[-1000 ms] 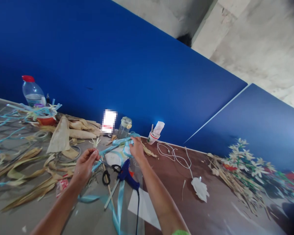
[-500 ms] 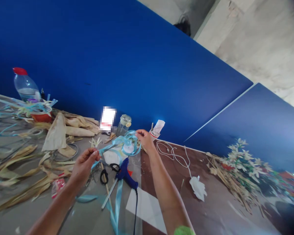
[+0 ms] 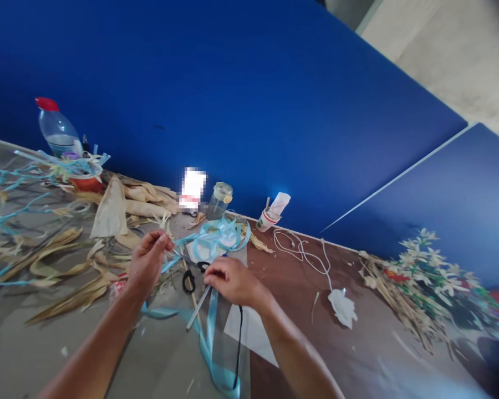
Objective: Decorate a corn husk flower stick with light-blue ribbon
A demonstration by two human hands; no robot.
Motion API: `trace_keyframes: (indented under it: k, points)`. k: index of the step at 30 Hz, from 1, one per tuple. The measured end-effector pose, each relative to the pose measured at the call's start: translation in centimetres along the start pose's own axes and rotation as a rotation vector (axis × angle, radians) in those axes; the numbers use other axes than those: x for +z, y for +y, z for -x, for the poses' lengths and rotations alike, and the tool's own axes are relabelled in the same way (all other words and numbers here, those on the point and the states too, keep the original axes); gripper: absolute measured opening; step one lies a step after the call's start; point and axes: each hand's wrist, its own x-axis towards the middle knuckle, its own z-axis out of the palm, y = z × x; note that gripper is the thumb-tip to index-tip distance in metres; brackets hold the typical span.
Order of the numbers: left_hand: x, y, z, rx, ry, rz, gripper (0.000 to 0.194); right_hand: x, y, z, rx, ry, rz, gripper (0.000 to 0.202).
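We see the left hand pinching a pale flower, petals formed, above the tabletop. Blue ribbon lies loose, so we judge it unfinished. Right hand covers the glue gun; grip: can't tell.

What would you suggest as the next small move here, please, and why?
Probably close the right hand securely around the glue gun: that hand covers most of it, with the cord trailing toward the near edge, while the left hand pinches a pale flower.
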Motion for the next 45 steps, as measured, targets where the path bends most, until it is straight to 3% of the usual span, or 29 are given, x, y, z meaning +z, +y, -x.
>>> trace_keyframes:
  k: [5, 11, 16, 20, 24, 27, 31, 37, 40, 43, 45]
  points:
    - [0.0, -0.5, 0.1, -0.014, -0.020, -0.023, 0.024, 1.6, 2.7, 2.1, 0.362, 0.151, 0.349, 0.020]
    - [0.2, -1.1, 0.4, -0.031, -0.189, -0.193, 0.024, 3.0, 3.4, 3.8, 0.448, 0.045, 0.578, 0.047]
    - [0.4, -1.3, 0.7, -0.029, -0.258, -0.301, 0.026, 4.1, 3.9, 4.4, 0.454, 0.068, 0.562, 0.058]
    - [0.2, -1.6, 0.6, -0.040, -0.250, -0.281, 0.027, 4.3, 4.6, 5.7, 0.331, 0.231, 0.509, 0.043]
    - [0.1, -1.9, 0.5, -0.029, -0.231, -0.276, 0.026, 4.2, 5.4, 7.9, 0.264, 0.397, 0.474, 0.045]
    - [0.1, -2.0, 0.6, -0.039, -0.221, -0.264, 0.026, 3.9, 6.5, 9.1, 0.301, 0.466, 0.476, 0.047]
    - [0.3, -1.8, 0.7, -0.034, -0.239, -0.254, 0.025, 3.8, 7.6, 9.9, 0.419, 0.427, 0.501, 0.049]
    - [0.7, -1.3, 0.9, -0.056, -0.232, -0.236, 0.025, 3.9, 7.6, 10.4, 0.588, 0.351, 0.492, 0.048]
    - [0.7, -1.4, 0.9, -0.066, -0.236, -0.231, 0.026, 3.4, 7.1, 10.6, 0.630, 0.397, 0.523, 0.044]
    - [0.7, -1.3, 0.9, -0.051, -0.230, -0.263, 0.027, 2.8, 5.3, 10.5, 0.513, 0.521, 0.471, 0.033]
    - [0.8, -1.1, 1.0, -0.027, -0.233, -0.304, 0.026, 2.9, 3.3, 10.3, 0.335, 0.439, 0.293, 0.023]
